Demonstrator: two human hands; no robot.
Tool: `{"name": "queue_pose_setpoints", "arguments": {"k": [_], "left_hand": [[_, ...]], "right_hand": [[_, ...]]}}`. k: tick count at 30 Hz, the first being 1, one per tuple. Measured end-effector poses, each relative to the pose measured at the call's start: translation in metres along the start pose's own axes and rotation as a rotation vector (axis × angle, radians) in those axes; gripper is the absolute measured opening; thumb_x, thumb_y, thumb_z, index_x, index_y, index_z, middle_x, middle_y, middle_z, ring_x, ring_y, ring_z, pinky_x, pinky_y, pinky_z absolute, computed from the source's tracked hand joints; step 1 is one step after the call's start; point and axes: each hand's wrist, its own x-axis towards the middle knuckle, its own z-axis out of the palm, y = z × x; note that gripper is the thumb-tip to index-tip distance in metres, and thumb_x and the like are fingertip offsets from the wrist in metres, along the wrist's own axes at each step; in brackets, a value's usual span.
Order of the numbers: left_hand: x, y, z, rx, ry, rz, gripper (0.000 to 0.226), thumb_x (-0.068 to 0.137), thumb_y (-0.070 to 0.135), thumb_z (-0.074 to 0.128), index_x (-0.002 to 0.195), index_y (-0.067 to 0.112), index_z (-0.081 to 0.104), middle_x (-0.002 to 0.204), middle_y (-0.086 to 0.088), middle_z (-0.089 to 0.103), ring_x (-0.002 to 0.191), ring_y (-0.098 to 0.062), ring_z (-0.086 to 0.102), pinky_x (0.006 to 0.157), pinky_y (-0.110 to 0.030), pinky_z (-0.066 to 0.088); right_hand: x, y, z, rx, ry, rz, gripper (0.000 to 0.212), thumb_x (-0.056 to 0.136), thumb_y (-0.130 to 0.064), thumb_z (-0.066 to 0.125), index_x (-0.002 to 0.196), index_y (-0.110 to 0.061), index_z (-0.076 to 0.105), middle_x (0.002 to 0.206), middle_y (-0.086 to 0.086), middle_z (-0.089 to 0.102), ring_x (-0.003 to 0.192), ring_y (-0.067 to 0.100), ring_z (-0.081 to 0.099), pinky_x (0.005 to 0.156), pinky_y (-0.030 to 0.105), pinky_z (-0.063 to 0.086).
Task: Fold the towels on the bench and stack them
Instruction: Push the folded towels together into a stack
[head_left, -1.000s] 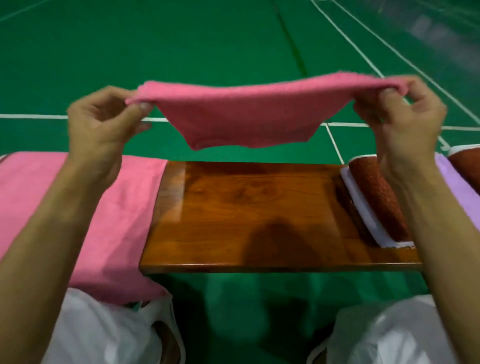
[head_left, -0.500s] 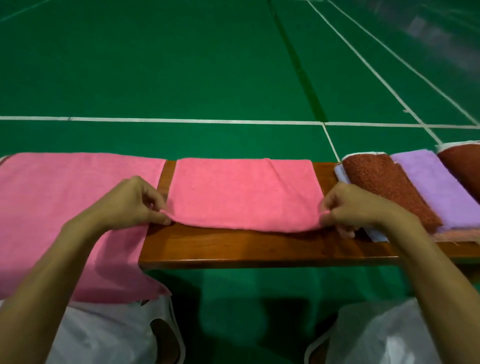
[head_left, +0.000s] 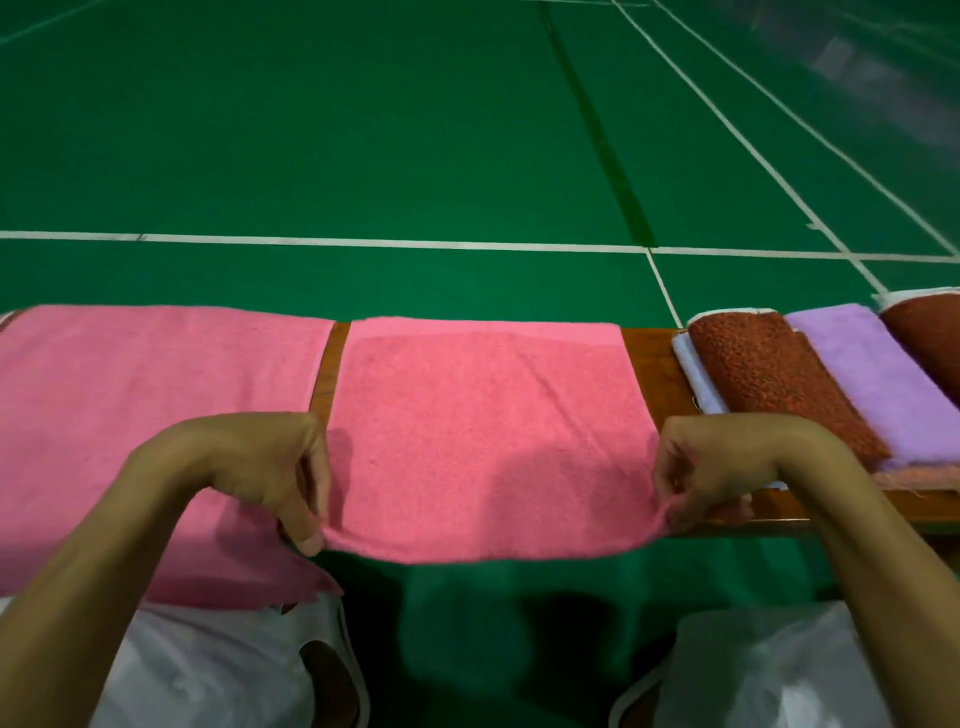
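Observation:
A pink towel (head_left: 483, 426) lies flat across the middle of the wooden bench (head_left: 647, 364), its near edge hanging just past the bench's front. My left hand (head_left: 260, 467) pinches the towel's near left corner. My right hand (head_left: 711, 467) pinches the near right corner. A larger pink towel (head_left: 130, 415) is spread over the bench's left end and droops toward my lap. On the right lie overlapping towels: a rust-red one (head_left: 763, 384), a lilac one (head_left: 878, 379) and another rust-red one (head_left: 930, 327) at the frame edge.
The bench stands on a green court floor (head_left: 415, 130) with white lines. My knees in white shorts (head_left: 208, 670) sit close under the bench's front edge. A narrow strip of bare wood shows between the two pink towels.
The pink towel, held up in the air a second ago, has come down onto the bench. Both hands have since drawn its near edge toward me, past the bench's front.

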Motion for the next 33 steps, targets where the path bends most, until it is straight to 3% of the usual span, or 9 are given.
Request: {"name": "queue_pose_setpoints", "arguments": {"k": [2, 4, 7, 10, 12, 15, 19, 27, 33], "left_hand": [[-0.001, 0.004, 0.001, -0.027, 0.051, 0.045, 0.015, 0.079, 0.033, 0.090, 0.074, 0.019, 0.084, 0.070, -0.006, 0.075, 0.060, -0.018, 0.063, 0.063, -0.027, 0.049], [0.008, 0.008, 0.003, -0.079, 0.326, 0.092, 0.032, 0.084, 0.038, 0.083, 0.061, 0.016, 0.079, 0.052, -0.003, 0.063, 0.047, -0.016, 0.046, 0.055, -0.025, 0.043], [0.039, 0.010, 0.005, 0.002, 0.932, 0.114, 0.053, 0.092, 0.043, 0.073, 0.049, 0.014, 0.063, 0.042, 0.005, 0.052, 0.040, -0.009, 0.043, 0.057, -0.027, 0.046], [0.073, 0.020, 0.013, 0.277, 1.214, 0.101, 0.030, 0.096, 0.046, 0.066, 0.077, 0.024, 0.071, 0.074, 0.011, 0.069, 0.073, -0.011, 0.061, 0.072, -0.034, 0.051], [0.092, 0.031, 0.022, 0.366, 1.194, 0.115, 0.031, 0.102, 0.045, 0.056, 0.118, 0.022, 0.070, 0.122, 0.002, 0.071, 0.117, -0.019, 0.058, 0.102, -0.040, 0.044], [0.117, 0.044, 0.037, 0.427, 1.048, 0.132, 0.064, 0.106, 0.052, 0.030, 0.161, 0.020, 0.032, 0.169, -0.002, 0.025, 0.158, -0.022, 0.016, 0.128, -0.044, 0.013], [0.137, 0.037, 0.048, 0.528, 0.878, 0.047, 0.074, 0.099, 0.060, 0.003, 0.165, 0.026, 0.003, 0.172, 0.003, -0.007, 0.158, -0.020, -0.014, 0.129, -0.051, 0.003], [0.118, 0.007, 0.043, 0.576, 0.914, -0.080, 0.073, 0.099, 0.063, -0.002, 0.164, 0.029, -0.007, 0.170, 0.000, -0.015, 0.157, -0.020, -0.017, 0.127, -0.045, -0.010], [0.111, -0.012, 0.041, 0.575, 0.943, -0.090, 0.078, 0.099, 0.069, -0.001, 0.164, 0.028, -0.007, 0.171, 0.001, -0.014, 0.157, -0.019, -0.017, 0.128, -0.047, -0.006]], "right_hand": [[-0.007, -0.005, -0.002, 0.030, -0.002, 0.003, 0.013, 0.088, -0.026, 0.079, 0.086, -0.013, 0.079, 0.073, 0.014, 0.075, 0.054, 0.018, 0.063, 0.052, 0.024, 0.048], [-0.010, -0.011, -0.002, 0.143, 0.120, -0.062, 0.020, 0.089, -0.032, 0.078, 0.085, -0.013, 0.080, 0.068, 0.008, 0.074, 0.052, 0.018, 0.062, 0.051, 0.027, 0.047], [0.012, -0.019, 0.000, 0.428, 0.632, -0.189, 0.029, 0.097, -0.029, 0.071, 0.079, -0.006, 0.077, 0.058, 0.007, 0.068, 0.043, 0.016, 0.054, 0.047, 0.023, 0.042], [0.054, -0.035, 0.010, 0.192, 1.113, -0.172, 0.025, 0.097, -0.038, 0.062, 0.089, -0.018, 0.075, 0.077, -0.002, 0.075, 0.069, 0.018, 0.069, 0.070, 0.037, 0.056], [0.073, -0.056, 0.022, 0.023, 1.120, -0.156, 0.033, 0.099, -0.040, 0.054, 0.124, -0.023, 0.067, 0.122, 0.002, 0.071, 0.113, 0.022, 0.064, 0.099, 0.043, 0.052], [0.094, -0.084, 0.037, -0.122, 0.985, -0.308, 0.064, 0.103, -0.044, 0.034, 0.162, -0.020, 0.027, 0.170, 0.002, 0.020, 0.157, 0.021, 0.014, 0.128, 0.044, 0.014], [0.115, -0.088, 0.050, -0.220, 0.849, -0.304, 0.064, 0.108, -0.045, 0.022, 0.165, -0.027, -0.001, 0.172, -0.006, -0.008, 0.157, 0.015, -0.014, 0.128, 0.048, -0.003], [0.105, -0.043, 0.045, -0.274, 0.859, -0.040, 0.079, 0.093, -0.068, -0.006, 0.163, -0.030, -0.011, 0.169, -0.002, -0.019, 0.155, 0.020, -0.021, 0.127, 0.049, -0.008], [0.099, -0.023, 0.044, -0.255, 0.885, 0.073, 0.082, 0.092, -0.068, -0.004, 0.164, -0.028, -0.009, 0.170, -0.002, -0.016, 0.156, 0.018, -0.020, 0.126, 0.048, -0.009]]}}
